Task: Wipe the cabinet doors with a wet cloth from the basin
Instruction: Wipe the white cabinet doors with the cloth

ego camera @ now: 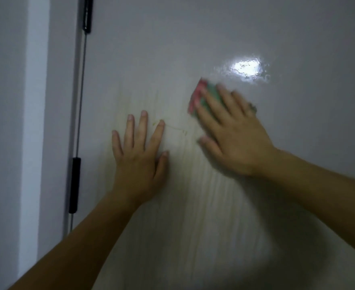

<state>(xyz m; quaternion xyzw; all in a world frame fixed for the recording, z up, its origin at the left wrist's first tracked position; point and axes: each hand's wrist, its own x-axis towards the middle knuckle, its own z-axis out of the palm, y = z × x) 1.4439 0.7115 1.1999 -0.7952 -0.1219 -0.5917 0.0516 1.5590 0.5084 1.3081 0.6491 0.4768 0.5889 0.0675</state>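
Note:
A pale glossy cabinet door (214,38) fills the view. My right hand (233,130) presses a folded green and pink cloth (199,95) flat against the door; only the cloth's upper left part shows past my fingers, and the hand is blurred. My left hand (140,151) lies flat on the door to the left, fingers spread, holding nothing. A thin yellowish streak (176,128) marks the door between the two hands. A wet patch (246,69) shines just above the cloth.
The door's left edge has a dark gap with two black hinge pieces, one (88,15) at the top and one (74,185) lower down. A white wall or frame strip (34,122) runs down the far left.

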